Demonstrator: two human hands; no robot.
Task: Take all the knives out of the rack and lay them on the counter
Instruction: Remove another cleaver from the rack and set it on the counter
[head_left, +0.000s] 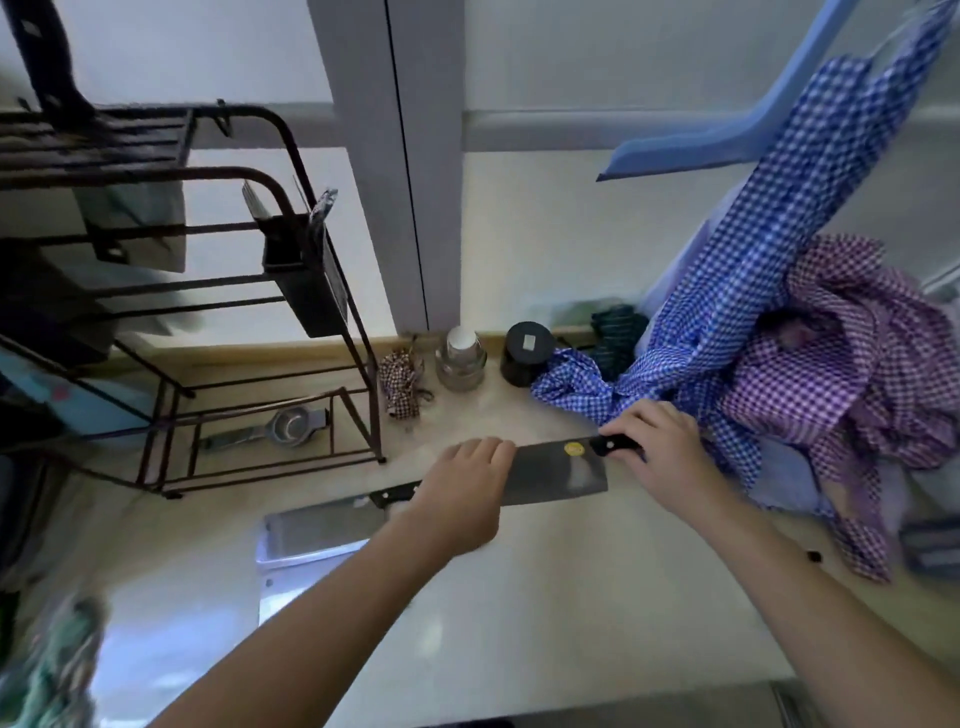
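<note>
My right hand (657, 441) grips the black handle of a cleaver (556, 470) held flat just over the counter (519, 597), my left hand (462, 488) lies palm-down across its blade, beside a second cleaver (322, 525) near the rack (291, 291).

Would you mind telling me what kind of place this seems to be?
Most likely a home kitchen corner: a dark metal rack stands on a pale counter, two cleavers lie there, and checked cloths hang beside them.
</note>
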